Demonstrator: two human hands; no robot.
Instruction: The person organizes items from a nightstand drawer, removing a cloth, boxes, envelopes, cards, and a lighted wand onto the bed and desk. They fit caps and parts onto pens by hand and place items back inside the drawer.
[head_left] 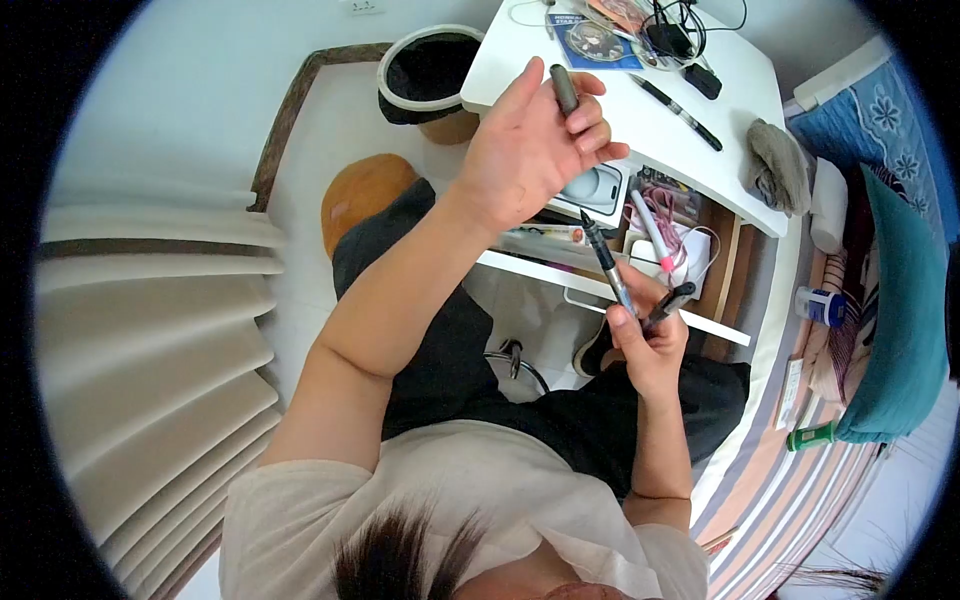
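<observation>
My left hand (535,150) is raised, palm up, over the desk's front edge. Its curled fingers hold a short dark grey pen cap (564,90). Lower right, my right hand (652,345) grips a dark pen (606,262) that points up and away, its uncapped tip bare. A second dark pen (670,306) sticks out of the same hand at another angle; its other end is hidden by the fingers. Both pens are above an open drawer (715,328), where a white marker with a pink end (652,230) lies among cables and boxes.
On the white desk (620,105) lie a black pen (678,112), a blue booklet (580,45), tangled black cables (672,35) and a grey cloth (777,165). A lined bin (430,75) stands left of it. A striped bed (755,455) with a teal pillow (890,320) borders the right.
</observation>
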